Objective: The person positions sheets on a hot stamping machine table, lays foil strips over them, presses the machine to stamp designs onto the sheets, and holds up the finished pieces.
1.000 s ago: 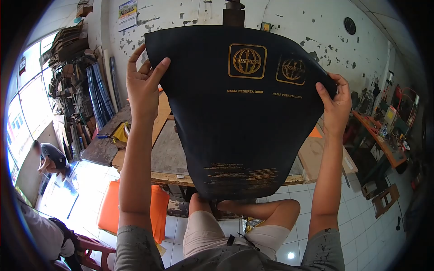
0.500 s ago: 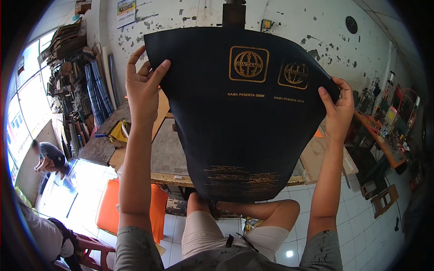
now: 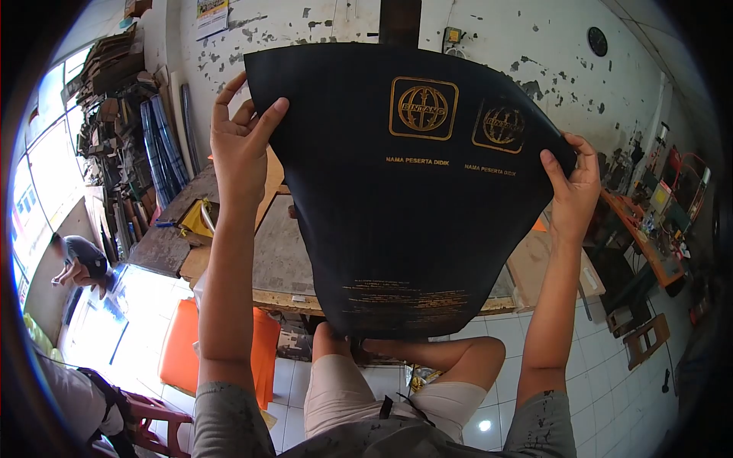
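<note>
A white wall (image 3: 321, 27) with peeling paint backs a workshop where a seated person in beige shorts (image 3: 343, 389) faces a worn wooden surface (image 3: 286, 248). A large black sheet (image 3: 412, 214) is held up by its upper side edges, spread in front of the surface, its lower end hanging above the person's knees. Along the left side of the room rises a pile of scrap board (image 3: 111, 114), with blue rolls (image 3: 163, 149) upright beside it. At right, tools and small parts crowd a side bench (image 3: 641, 237), near a wooden stool (image 3: 647, 341). A crouching person (image 3: 82, 259) and, closer, another in a white top (image 3: 69, 393) appear at left, the latter beside a red chair (image 3: 156, 420). Orange sheets (image 3: 178, 343) lie below the near edge of the surface.

The hands are well apart, each clamped on the black sheet: the left hand (image 3: 243, 149) pinches near its upper left corner, thumb in front, and the right hand (image 3: 574, 187) grips the curling right edge. Gold print shows two framed emblems reading "BINTANG," each above "NAMA PESERTA DIDIK"; smaller lines near the bottom are too fine to read. A round clock (image 3: 598, 41) hangs at upper right.
</note>
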{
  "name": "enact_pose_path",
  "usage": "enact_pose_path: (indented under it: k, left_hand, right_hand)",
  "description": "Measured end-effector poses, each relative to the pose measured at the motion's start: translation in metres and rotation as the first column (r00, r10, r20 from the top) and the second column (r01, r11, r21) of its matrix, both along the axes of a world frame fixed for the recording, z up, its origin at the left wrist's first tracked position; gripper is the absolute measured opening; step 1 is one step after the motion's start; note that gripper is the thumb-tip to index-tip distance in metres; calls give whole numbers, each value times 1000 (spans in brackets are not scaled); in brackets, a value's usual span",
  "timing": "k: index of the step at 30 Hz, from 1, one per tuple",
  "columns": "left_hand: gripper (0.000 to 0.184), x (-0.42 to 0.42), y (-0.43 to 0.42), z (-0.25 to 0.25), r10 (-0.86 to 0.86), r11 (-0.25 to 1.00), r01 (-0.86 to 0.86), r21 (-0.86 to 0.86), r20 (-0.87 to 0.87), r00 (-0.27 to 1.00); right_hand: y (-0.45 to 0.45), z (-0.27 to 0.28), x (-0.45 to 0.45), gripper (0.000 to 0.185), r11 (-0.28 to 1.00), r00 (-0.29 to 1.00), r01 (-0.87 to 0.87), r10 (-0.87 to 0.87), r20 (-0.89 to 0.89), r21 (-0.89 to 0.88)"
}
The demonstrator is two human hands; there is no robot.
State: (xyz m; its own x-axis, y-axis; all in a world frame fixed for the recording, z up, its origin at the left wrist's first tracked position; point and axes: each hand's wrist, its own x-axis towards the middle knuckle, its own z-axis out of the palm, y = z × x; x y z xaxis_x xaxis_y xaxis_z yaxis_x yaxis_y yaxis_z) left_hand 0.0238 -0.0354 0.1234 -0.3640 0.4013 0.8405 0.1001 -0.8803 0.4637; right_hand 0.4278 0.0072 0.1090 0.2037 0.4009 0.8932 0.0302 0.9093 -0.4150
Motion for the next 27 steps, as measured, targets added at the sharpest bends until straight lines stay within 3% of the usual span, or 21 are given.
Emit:
enact_pose_path:
  k: [27]
  left_hand:
    - [65, 1, 14, -13, -1, 1000, 2, -13, 11, 1000]
  right_hand:
    - [12, -13, 2, 42, 1000, 1000, -21, 21, 5, -22]
